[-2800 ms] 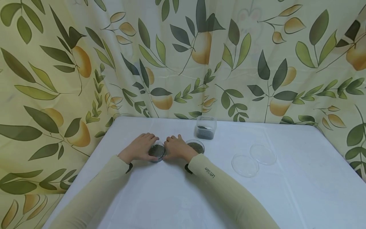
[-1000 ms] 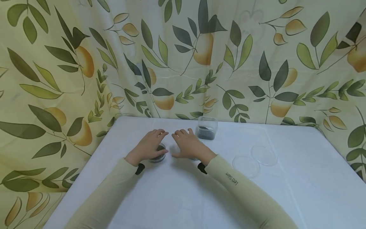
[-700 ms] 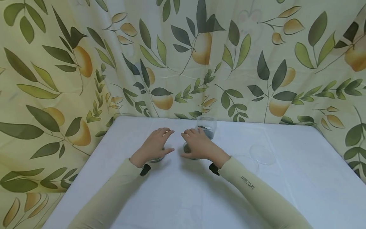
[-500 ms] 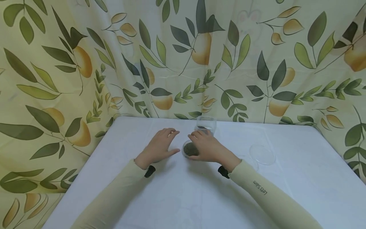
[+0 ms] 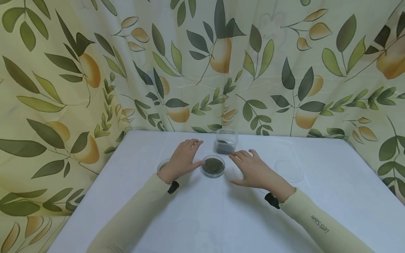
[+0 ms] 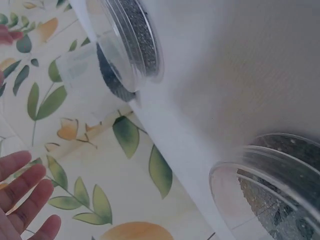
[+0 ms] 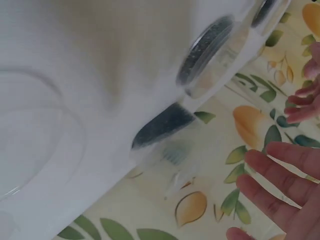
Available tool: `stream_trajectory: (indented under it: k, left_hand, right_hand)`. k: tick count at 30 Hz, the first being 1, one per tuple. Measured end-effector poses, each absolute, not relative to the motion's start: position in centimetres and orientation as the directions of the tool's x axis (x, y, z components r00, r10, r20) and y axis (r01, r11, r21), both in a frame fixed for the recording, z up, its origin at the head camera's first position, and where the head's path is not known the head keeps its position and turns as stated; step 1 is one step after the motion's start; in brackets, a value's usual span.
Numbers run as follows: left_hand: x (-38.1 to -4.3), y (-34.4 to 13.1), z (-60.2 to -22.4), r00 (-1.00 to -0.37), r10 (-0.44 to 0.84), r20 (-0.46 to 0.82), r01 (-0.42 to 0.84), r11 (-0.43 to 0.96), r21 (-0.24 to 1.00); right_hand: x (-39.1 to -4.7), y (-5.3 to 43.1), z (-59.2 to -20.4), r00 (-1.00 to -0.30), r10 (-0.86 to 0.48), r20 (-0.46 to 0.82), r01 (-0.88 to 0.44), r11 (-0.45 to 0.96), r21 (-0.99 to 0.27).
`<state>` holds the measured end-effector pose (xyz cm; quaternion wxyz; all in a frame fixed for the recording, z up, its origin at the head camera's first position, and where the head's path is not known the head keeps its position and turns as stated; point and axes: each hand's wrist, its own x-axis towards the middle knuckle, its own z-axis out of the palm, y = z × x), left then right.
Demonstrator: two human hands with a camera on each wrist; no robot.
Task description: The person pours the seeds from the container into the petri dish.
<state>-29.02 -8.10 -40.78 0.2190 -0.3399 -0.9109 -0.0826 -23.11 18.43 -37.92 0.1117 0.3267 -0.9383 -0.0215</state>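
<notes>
Round petri dish [image 5: 213, 166], no long axis, sits between left hand [image 5: 182, 159] (nearer) and right hand [image 5: 254, 171]. Both spread, empty.

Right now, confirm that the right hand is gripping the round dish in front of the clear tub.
Wrong on the grip: the head view shows the right hand open and apart from the round dish in front of the clear tub.

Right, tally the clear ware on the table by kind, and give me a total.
Round dishes with dark grains: 2
Square-sided tub with dark contents: 1
Flat clear discs: 2
Total: 5
</notes>
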Motion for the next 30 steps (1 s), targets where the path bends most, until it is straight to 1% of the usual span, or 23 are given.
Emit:
stream_trajectory:
  k: [5, 12, 15, 22, 26, 30]
  left_hand:
    - [-29.8, -7.6, -40.7, -0.716, 0.556, 0.421, 0.622, 0.783, 0.024]
    - [-31.4, -6.6, -40.7, -0.745, 0.546, 0.383, 0.6, 0.8, 0.026]
    - [-32.2, -6.2, -40.7, -0.764, 0.543, 0.347, 0.587, 0.809, 0.027]
    - [-33.6, -5.7, -40.7, -0.799, 0.534, 0.275, 0.567, 0.822, 0.05]
    - [-34.5, -5.5, -40.8, -0.811, 0.535, 0.236, 0.559, 0.828, 0.044]
    - [-35.4, -5.4, -40.7, -0.83, 0.529, 0.177, 0.546, 0.835, 0.063]
  right_hand:
    - [-22.4, 19.9, -38.0, -0.785, -0.592, 0.186, -0.583, 0.806, 0.102]
    - [-21.7, 21.8, -38.5, -0.797, -0.566, 0.211, -0.559, 0.824, 0.096]
    - [-21.4, 22.6, -38.8, -0.805, -0.554, 0.213, -0.548, 0.832, 0.089]
    - [-20.8, 24.6, -39.4, -0.848, -0.495, 0.189, -0.494, 0.868, 0.054]
    - [-20.6, 25.6, -39.6, -0.856, -0.48, 0.193, -0.479, 0.876, 0.056]
    - [-20.4, 26.4, -39.9, -0.868, -0.461, 0.186, -0.46, 0.886, 0.051]
